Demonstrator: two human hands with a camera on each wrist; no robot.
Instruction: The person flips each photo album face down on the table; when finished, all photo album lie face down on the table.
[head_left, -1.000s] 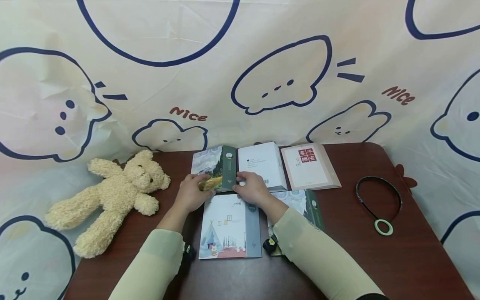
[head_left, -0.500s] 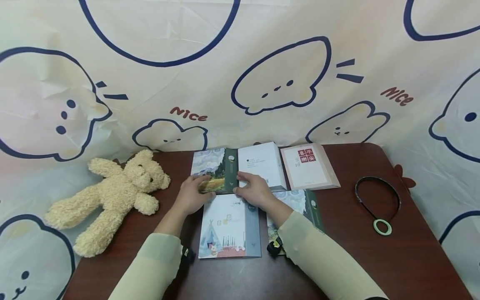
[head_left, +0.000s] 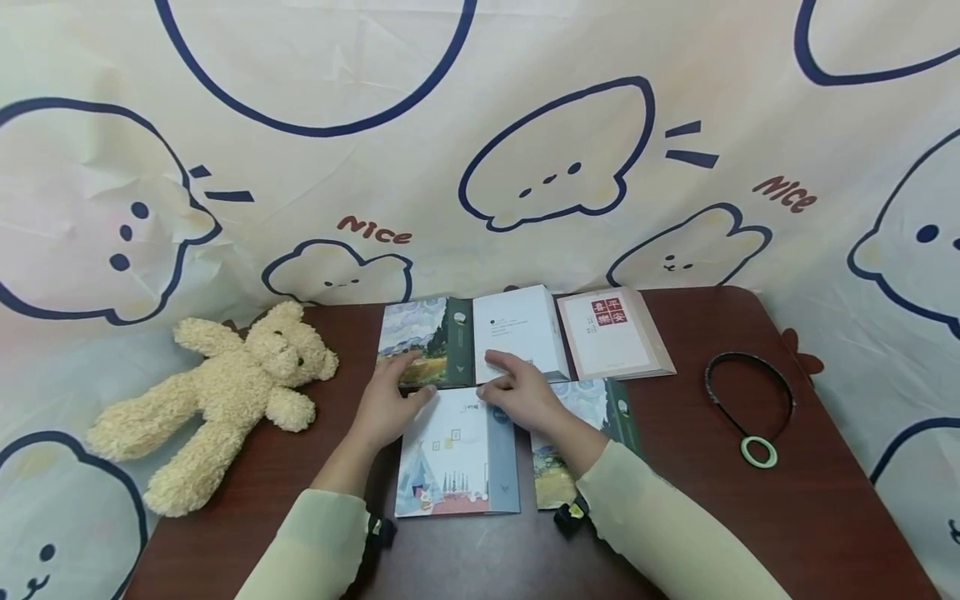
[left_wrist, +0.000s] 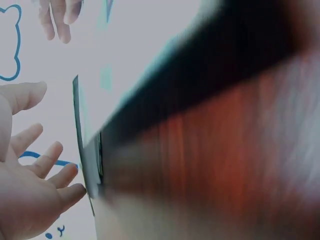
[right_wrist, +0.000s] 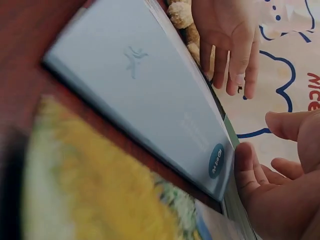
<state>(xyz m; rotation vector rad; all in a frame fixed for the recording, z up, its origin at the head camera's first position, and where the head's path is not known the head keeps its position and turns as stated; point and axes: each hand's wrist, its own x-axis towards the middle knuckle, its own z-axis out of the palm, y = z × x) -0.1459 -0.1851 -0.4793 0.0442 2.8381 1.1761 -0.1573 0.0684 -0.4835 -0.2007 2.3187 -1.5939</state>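
Note:
In the head view, a book with a painted landscape cover and green spine (head_left: 423, 342) lies at the left of the back row. My left hand (head_left: 384, 407) is at its lower left, fingers extended over the cover's lower edge. My right hand (head_left: 528, 404) hovers just right of the spine, over the lower part of a white book (head_left: 517, 325), holding nothing. Below both hands lies a pale book with a tent drawing (head_left: 446, 467). The left wrist view shows my left hand (left_wrist: 35, 180) with spread fingers; in the right wrist view, my right hand (right_wrist: 285, 185) is loosely bent.
A cream book with red characters (head_left: 615, 333) completes the back row. Another landscape book (head_left: 551, 475) lies partly under my right forearm. A teddy bear (head_left: 247, 392) is at the left, and a black cord loop with a green ring (head_left: 759, 452) at the right of the brown table (head_left: 750, 533).
The landscape book shifted slightly right, against the white book, between the earlier frames. Since then both hands have let go of it, my right hand drawing off to the right and towards me.

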